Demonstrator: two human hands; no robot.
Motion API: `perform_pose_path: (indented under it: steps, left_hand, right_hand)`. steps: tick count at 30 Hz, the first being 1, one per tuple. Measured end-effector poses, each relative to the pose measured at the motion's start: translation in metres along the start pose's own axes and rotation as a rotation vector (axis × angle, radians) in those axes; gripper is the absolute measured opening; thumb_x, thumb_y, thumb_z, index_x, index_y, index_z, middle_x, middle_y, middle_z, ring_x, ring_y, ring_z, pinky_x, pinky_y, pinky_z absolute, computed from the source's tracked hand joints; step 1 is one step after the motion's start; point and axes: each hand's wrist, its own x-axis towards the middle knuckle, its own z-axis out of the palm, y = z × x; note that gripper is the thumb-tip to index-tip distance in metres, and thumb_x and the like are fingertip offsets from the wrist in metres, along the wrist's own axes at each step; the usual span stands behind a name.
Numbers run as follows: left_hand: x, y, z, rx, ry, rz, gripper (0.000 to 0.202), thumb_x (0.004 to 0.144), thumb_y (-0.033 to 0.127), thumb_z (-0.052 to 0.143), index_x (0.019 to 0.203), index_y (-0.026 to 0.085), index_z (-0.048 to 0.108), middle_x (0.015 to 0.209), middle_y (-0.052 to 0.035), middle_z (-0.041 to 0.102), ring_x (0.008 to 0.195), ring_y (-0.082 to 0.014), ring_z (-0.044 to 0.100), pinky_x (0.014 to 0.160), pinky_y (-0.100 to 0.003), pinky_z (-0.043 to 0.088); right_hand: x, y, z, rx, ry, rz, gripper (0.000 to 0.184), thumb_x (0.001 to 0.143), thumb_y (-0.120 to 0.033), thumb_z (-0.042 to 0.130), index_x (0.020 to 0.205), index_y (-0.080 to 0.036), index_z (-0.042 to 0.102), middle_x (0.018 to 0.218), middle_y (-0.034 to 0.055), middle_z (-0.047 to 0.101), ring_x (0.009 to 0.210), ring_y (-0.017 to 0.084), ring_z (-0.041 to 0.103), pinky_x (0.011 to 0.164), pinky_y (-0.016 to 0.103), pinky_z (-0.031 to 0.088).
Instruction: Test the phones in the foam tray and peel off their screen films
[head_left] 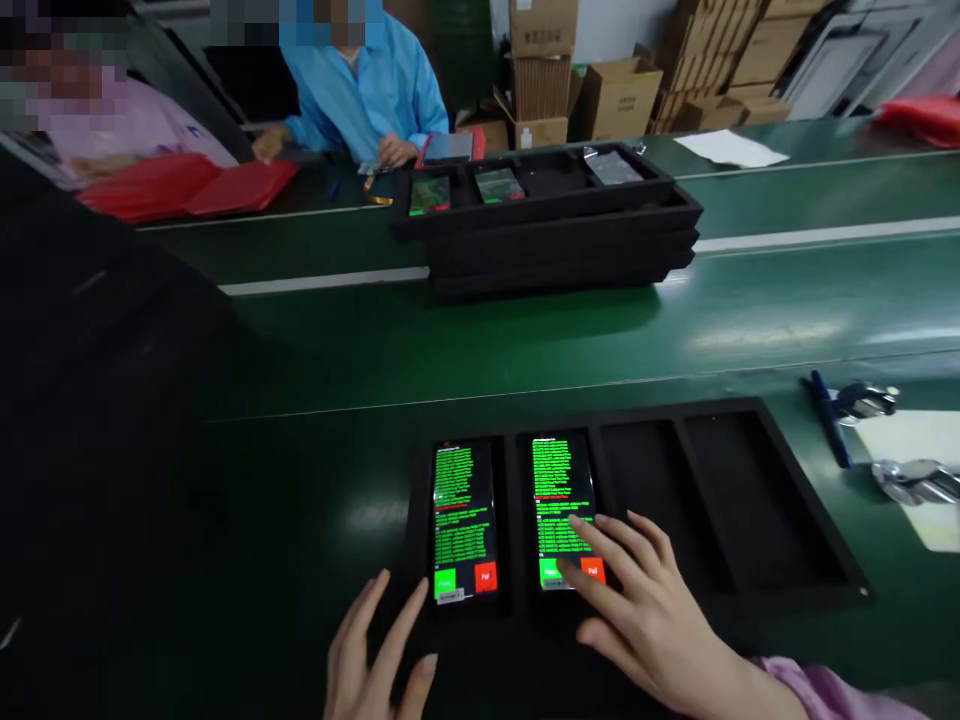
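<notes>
A black foam tray (750,440) with four slots lies in front of me. Two phones sit in its left slots, the left phone (463,520) and the right phone (561,505), both showing green text with a green and a red button. My right hand (645,610) lies open over the lower end of the right phone, fingers spread near its buttons. My left hand (379,655) is open, fingers resting at the tray's near left edge just below the left phone. The two right slots hold nothing.
A stack of black trays (555,255) with several screens on top stands across the green belt (787,310). A blue pen (829,420) and metal clips (911,480) lie at right. Two people sit at the far left beside red sheets (187,185). Cardboard boxes (615,95) stand behind.
</notes>
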Motion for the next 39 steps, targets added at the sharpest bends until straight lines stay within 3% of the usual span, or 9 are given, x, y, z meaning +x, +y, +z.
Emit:
perform_pose_path:
  steps: [4, 7, 11, 16, 18, 22, 28, 33, 39]
  left_hand:
    - [0.021, 0.008, 0.009, -0.192, 0.012, -0.001, 0.064, 0.103, 0.038, 0.044, 0.162, 0.042, 0.021, 0.159, -0.0076, 0.042, 0.141, -0.0299, 0.05, 0.097, -0.044, 0.062]
    - [0.028, 0.008, 0.008, -0.249, -0.089, 0.0, 0.06, 0.103, 0.041, 0.046, 0.16, 0.043, 0.028, 0.163, -0.007, 0.038, 0.143, -0.0321, 0.049, 0.1, -0.046, 0.061]
    - [0.035, -0.011, -0.007, -0.222, -0.24, 0.055, 0.05, 0.102, 0.04, 0.046, 0.151, 0.05, 0.044, 0.166, -0.0006, 0.033, 0.143, -0.032, 0.049, 0.102, -0.046, 0.06]
    - [0.08, -0.016, -0.002, -0.065, -0.14, 0.331, 0.044, 0.101, 0.046, 0.046, 0.144, 0.053, 0.053, 0.164, -0.0007, 0.036, 0.145, -0.0388, 0.041, 0.111, -0.066, 0.046]
    - [0.102, -0.009, 0.006, -0.024, -0.103, 0.304, 0.045, 0.102, 0.045, 0.04, 0.146, 0.05, 0.052, 0.161, -0.0036, 0.04, 0.143, -0.0386, 0.042, 0.113, -0.072, 0.039]
    - [0.125, 0.001, 0.012, -0.063, -0.104, 0.189, 0.043, 0.102, 0.047, 0.039, 0.141, 0.045, 0.06, 0.16, -0.0026, 0.042, 0.144, -0.037, 0.04, 0.115, -0.066, 0.041]
    - [0.082, -0.003, -0.002, -0.169, -0.007, 0.08, 0.047, 0.102, 0.042, 0.044, 0.149, 0.044, 0.049, 0.15, -0.0011, 0.053, 0.135, -0.0282, 0.054, 0.103, -0.046, 0.058]
    - [0.038, -0.008, 0.0, -0.157, -0.099, -0.038, 0.048, 0.101, 0.042, 0.049, 0.149, 0.041, 0.049, 0.146, -0.0027, 0.057, 0.13, -0.0265, 0.06, 0.095, -0.039, 0.064]
    - [0.032, 0.0, 0.012, -0.105, -0.049, 0.017, 0.051, 0.102, 0.04, 0.05, 0.153, 0.036, 0.044, 0.149, -0.0073, 0.055, 0.132, -0.027, 0.059, 0.098, -0.039, 0.062]
  right_hand:
    - [-0.005, 0.011, -0.002, 0.024, 0.053, 0.154, 0.03, 0.105, -0.027, 0.046, 0.12, -0.02, 0.072, 0.131, 0.0134, 0.067, 0.118, 0.025, 0.058, 0.098, 0.041, 0.047]
    - [-0.007, 0.018, -0.001, 0.031, 0.014, 0.188, 0.029, 0.106, -0.029, 0.048, 0.121, -0.021, 0.072, 0.133, 0.0139, 0.066, 0.119, 0.026, 0.058, 0.094, 0.041, 0.05]
    - [-0.008, 0.018, -0.001, 0.086, -0.069, 0.142, 0.026, 0.105, -0.034, 0.054, 0.12, -0.026, 0.073, 0.135, 0.0113, 0.066, 0.119, 0.026, 0.059, 0.097, 0.042, 0.05]
    - [0.003, 0.02, 0.009, -0.006, -0.093, 0.231, 0.03, 0.106, -0.045, 0.051, 0.118, -0.029, 0.074, 0.144, 0.0096, 0.061, 0.124, 0.029, 0.055, 0.101, 0.048, 0.045]
    - [0.009, 0.025, 0.017, -0.091, -0.084, 0.338, 0.032, 0.106, -0.044, 0.051, 0.123, -0.028, 0.072, 0.149, 0.012, 0.057, 0.127, 0.032, 0.052, 0.099, 0.05, 0.045]
    - [0.017, 0.031, 0.023, -0.135, -0.1, 0.429, 0.033, 0.105, -0.04, 0.051, 0.129, -0.028, 0.07, 0.154, 0.0132, 0.051, 0.129, 0.035, 0.05, 0.096, 0.05, 0.047]
    - [0.003, 0.013, -0.003, 0.023, -0.026, 0.19, 0.028, 0.105, -0.032, 0.052, 0.121, -0.026, 0.073, 0.141, 0.0109, 0.062, 0.124, 0.027, 0.054, 0.1, 0.043, 0.045]
    - [-0.004, 0.007, 0.0, -0.042, -0.042, 0.16, 0.033, 0.109, -0.034, 0.044, 0.126, -0.025, 0.071, 0.137, 0.0116, 0.065, 0.124, 0.026, 0.053, 0.1, 0.043, 0.042]
    - [-0.012, 0.013, 0.004, -0.026, 0.038, 0.152, 0.03, 0.106, -0.029, 0.048, 0.125, -0.022, 0.071, 0.139, 0.0131, 0.063, 0.121, 0.028, 0.056, 0.096, 0.042, 0.043]
